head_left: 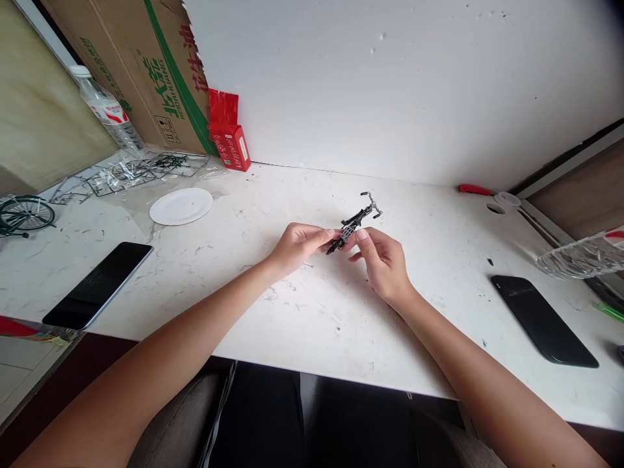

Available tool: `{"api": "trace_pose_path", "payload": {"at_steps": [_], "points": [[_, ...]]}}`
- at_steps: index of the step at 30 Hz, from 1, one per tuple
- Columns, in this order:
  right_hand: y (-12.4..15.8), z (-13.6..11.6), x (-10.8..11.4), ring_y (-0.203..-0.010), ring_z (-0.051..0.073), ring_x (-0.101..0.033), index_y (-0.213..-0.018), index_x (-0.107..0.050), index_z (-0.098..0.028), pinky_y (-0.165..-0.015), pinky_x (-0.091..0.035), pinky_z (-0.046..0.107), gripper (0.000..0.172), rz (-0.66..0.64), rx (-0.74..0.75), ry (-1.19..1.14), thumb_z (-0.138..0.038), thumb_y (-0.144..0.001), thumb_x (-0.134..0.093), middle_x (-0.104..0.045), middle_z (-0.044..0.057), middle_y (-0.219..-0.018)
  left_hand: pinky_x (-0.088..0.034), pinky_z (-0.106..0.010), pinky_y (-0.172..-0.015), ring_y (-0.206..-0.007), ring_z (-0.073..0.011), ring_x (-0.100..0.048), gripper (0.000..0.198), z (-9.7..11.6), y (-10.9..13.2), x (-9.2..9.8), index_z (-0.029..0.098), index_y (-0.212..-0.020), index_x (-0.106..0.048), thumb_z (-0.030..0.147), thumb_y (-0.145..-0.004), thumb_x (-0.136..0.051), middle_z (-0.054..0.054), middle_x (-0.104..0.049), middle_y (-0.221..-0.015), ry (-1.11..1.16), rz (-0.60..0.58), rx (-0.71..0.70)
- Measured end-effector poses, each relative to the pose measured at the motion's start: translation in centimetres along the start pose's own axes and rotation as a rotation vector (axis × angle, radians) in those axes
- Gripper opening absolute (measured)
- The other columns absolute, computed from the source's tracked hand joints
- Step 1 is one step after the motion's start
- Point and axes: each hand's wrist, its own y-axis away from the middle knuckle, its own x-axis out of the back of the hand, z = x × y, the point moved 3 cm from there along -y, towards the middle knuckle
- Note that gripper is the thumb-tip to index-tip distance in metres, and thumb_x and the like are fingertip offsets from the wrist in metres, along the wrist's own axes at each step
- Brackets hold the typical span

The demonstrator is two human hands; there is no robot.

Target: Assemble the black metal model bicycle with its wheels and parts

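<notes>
A small black and silver model bicycle frame (358,218) with handlebars at its far end is held just above the white marbled table (312,305) at its middle. My left hand (295,247) pinches the frame's near end from the left, fingers closed. My right hand (383,260) grips the frame's middle from the right with thumb and forefinger pressed together. Both forearms reach in from the bottom of the view.
A black phone (97,285) lies at the left, another black phone (543,320) at the right. A white paper plate (181,206), plastic part sprues (131,170), a red box (231,147), a water bottle (108,112) and a cardboard box (146,65) stand at back left. A finished model bicycle wheel (24,214) shows at the far left.
</notes>
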Motion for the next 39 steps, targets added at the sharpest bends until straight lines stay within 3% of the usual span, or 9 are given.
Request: {"api": "trace_pose_path", "payload": {"at_steps": [5,10,18,24,28,32,34,39], "points": [[-0.3,1.2,-0.1,-0.086,0.024,-0.075,-0.081,-0.073,-0.022,-0.062,-0.067,0.034,0.047,0.006,-0.154,-0.069,-0.067,-0.093,-0.074,-0.077,0.008,-0.087,-0.056,-0.046,-0.109,-0.121,-0.0313,-0.074,0.026,-0.3,0.5,-0.2,0.02,-0.102,-0.087,0.04,-0.095,-0.072,-0.009,-0.083,-0.117,-0.225,0.0,-0.124],[-0.4,1.8,-0.3,-0.086,0.025,-0.077,-0.081,-0.071,-0.021,-0.063,-0.069,0.035,0.047,-0.006,-0.273,-0.167,-0.067,-0.088,-0.079,-0.079,0.009,-0.089,-0.055,-0.048,-0.115,-0.132,-0.0325,-0.071,0.027,-0.4,0.8,-0.1,0.018,-0.114,-0.085,0.031,-0.097,-0.068,-0.012,-0.079,-0.131,-0.313,-0.019,-0.178],[-0.2,1.5,-0.5,-0.088,0.024,-0.074,-0.078,-0.065,-0.021,-0.067,-0.069,0.036,0.047,-0.002,-0.313,-0.196,-0.063,-0.083,-0.084,-0.071,0.005,-0.081,-0.058,-0.044,-0.108,-0.124,-0.0274,-0.075,0.036,-0.6,0.4,0.3,0.022,-0.132,-0.071,0.043,-0.111,-0.051,-0.014,-0.079,-0.128,-0.353,0.037,-0.245],[-0.3,1.9,-0.7,-0.085,0.022,-0.07,-0.079,-0.065,-0.021,-0.07,-0.068,0.036,0.046,-0.006,-0.254,-0.198,-0.063,-0.086,-0.082,-0.067,0.004,-0.082,-0.059,-0.042,-0.105,-0.12,-0.0256,-0.076,0.027,-1.0,-0.1,1.0,0.021,-0.123,-0.07,0.029,-0.098,-0.073,-0.013,-0.079,-0.126,-0.307,0.126,-0.227],[-0.4,2.0,-0.5,-0.08,0.019,-0.067,-0.077,-0.063,-0.022,-0.069,-0.068,0.035,0.046,0.004,-0.188,-0.175,-0.063,-0.089,-0.079,-0.065,0.003,-0.081,-0.06,-0.039,-0.095,-0.111,-0.0249,-0.076,0.025,-1.3,-0.7,1.9,0.019,-0.113,-0.073,0.03,-0.092,-0.079,-0.013,-0.079,-0.122,-0.345,0.232,-0.212],[-0.3,1.5,-0.5,-0.077,0.019,-0.067,-0.08,-0.065,-0.022,-0.069,-0.066,0.035,0.046,0.003,-0.143,-0.132,-0.065,-0.09,-0.077,-0.067,0.003,-0.083,-0.059,-0.039,-0.094,-0.109,-0.0248,-0.074,0.038,-1.6,-1.2,2.6,0.017,-0.115,-0.074,0.033,-0.084,-0.087,-0.014,-0.078,-0.124,-0.344,0.298,-0.135],[-0.2,1.1,-0.4,-0.075,0.019,-0.068,-0.08,-0.064,-0.022,-0.068,-0.065,0.035,0.047,0.012,-0.116,-0.117,-0.066,-0.09,-0.076,-0.068,0.003,-0.082,-0.058,-0.042,-0.097,-0.109,-0.026,-0.074,0.047,-1.9,-1.3,2.6,0.016,-0.12,-0.074,0.038,-0.082,-0.09,-0.015,-0.079,-0.119,-0.227,0.258,-0.015],[-0.2,1.0,-0.1,-0.072,0.018,-0.067,-0.081,-0.065,-0.021,-0.065,-0.062,0.035,0.044,0.031,-0.056,-0.085,-0.062,-0.094,-0.073,-0.071,0.004,-0.082,-0.055,-0.047,-0.105,-0.115,-0.0285,-0.076,0.055,-1.9,-0.9,1.3,0.018,-0.131,-0.075,0.052,-0.088,-0.085,-0.017,-0.079,-0.125,0.134,-0.008,0.181]]}}
